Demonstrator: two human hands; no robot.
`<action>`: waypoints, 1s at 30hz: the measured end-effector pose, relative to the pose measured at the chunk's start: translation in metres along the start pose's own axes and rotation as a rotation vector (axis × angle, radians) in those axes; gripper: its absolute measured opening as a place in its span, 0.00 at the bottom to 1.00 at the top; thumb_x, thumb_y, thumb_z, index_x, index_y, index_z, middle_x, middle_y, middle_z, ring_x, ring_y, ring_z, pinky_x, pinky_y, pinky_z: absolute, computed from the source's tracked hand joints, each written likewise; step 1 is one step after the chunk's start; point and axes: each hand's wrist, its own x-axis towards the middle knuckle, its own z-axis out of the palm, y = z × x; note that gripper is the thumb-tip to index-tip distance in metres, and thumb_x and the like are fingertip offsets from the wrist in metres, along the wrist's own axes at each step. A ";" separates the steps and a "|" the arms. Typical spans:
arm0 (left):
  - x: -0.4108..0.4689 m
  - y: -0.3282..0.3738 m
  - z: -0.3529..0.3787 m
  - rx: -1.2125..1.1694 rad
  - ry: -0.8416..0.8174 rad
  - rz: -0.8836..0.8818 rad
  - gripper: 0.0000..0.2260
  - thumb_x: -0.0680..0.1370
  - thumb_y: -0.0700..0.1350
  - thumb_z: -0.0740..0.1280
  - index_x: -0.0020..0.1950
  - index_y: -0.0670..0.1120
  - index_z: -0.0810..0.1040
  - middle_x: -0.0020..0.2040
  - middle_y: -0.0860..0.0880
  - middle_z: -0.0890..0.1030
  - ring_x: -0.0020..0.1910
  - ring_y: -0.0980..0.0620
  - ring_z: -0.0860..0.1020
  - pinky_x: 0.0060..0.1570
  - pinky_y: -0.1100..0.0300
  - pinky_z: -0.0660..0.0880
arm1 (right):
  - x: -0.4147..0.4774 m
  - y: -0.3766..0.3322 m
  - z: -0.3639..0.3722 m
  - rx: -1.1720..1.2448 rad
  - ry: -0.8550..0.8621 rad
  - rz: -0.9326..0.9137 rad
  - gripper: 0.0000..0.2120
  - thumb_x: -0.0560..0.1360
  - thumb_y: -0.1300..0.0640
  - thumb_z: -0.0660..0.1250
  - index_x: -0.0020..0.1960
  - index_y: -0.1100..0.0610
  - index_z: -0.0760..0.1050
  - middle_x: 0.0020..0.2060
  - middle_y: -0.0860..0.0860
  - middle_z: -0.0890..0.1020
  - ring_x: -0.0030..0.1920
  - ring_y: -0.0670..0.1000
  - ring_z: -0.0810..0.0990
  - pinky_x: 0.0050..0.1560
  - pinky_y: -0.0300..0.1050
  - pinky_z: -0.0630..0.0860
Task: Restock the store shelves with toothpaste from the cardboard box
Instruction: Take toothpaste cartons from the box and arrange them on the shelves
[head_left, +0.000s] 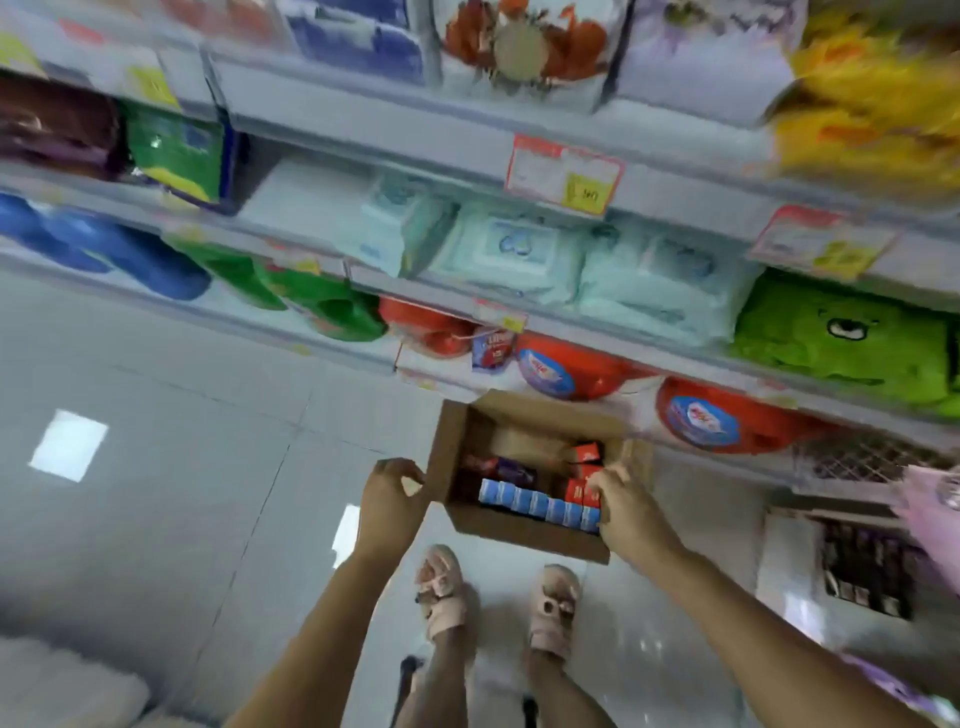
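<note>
An open cardboard box sits on the floor in front of the lowest shelf. Inside it lie a row of blue toothpaste cartons, some red cartons and a dark purple pack. My right hand reaches into the box's right side, its fingers closed around the red cartons. My left hand is at the box's left outer wall, with thumb and fingers pinching the near left corner. The image is blurred by motion.
Shelves above hold wipes packs, green, blue and red bags and price tags. A wire basket and a tray of dark items stand at the right. My feet in pink sandals stand behind the box on grey floor tiles.
</note>
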 end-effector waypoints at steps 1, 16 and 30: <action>0.010 -0.016 0.008 -0.008 0.007 -0.042 0.06 0.72 0.42 0.72 0.39 0.48 0.75 0.51 0.46 0.77 0.48 0.46 0.77 0.46 0.61 0.68 | 0.013 -0.001 0.015 -0.030 -0.046 -0.006 0.19 0.68 0.71 0.62 0.55 0.55 0.74 0.56 0.51 0.71 0.57 0.55 0.73 0.50 0.41 0.66; 0.077 -0.154 0.125 -0.650 -0.328 -0.554 0.25 0.72 0.52 0.73 0.65 0.48 0.68 0.58 0.46 0.78 0.51 0.47 0.80 0.49 0.56 0.78 | 0.181 -0.014 0.219 -0.401 -0.523 -0.231 0.37 0.76 0.69 0.58 0.74 0.37 0.53 0.75 0.53 0.51 0.74 0.61 0.56 0.70 0.55 0.63; 0.077 -0.158 0.169 -0.867 -0.348 -0.709 0.10 0.79 0.33 0.59 0.53 0.40 0.78 0.48 0.42 0.82 0.46 0.45 0.81 0.40 0.64 0.80 | 0.209 -0.005 0.250 -0.404 -0.416 -0.138 0.25 0.74 0.58 0.68 0.68 0.51 0.65 0.65 0.54 0.72 0.61 0.58 0.74 0.58 0.50 0.73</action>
